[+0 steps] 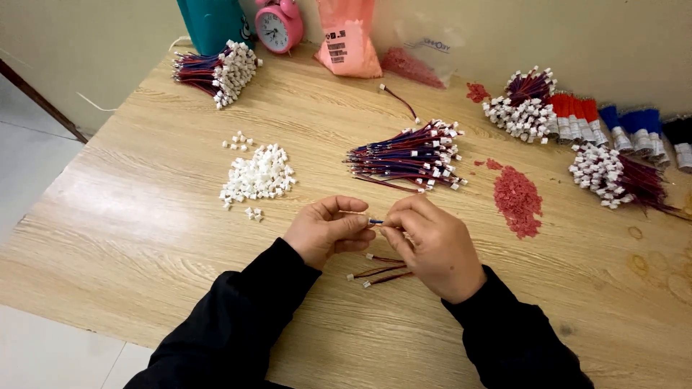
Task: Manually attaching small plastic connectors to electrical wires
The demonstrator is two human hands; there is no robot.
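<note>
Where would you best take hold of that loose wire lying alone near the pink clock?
Probably pinch the single wire at its thin middle, coming straight down from above. It lies flat on the table with bare wood all round, and its white plug end is small and fiddly.

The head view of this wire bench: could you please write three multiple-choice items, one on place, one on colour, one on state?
1. Where is the pile of white connectors?
A. left of the hands
B. on the floor
C. inside a bag

2. What colour is the alarm clock?
A. green
B. pink
C. black

3. What are the left hand and right hand doing?
A. resting flat and apart
B. pinching one small wire piece together
C. lifting the clock

Answers: 1 A, it lies on the table left of them; 2 B, its case is pink; 3 B, fingertips meet on it.
</note>
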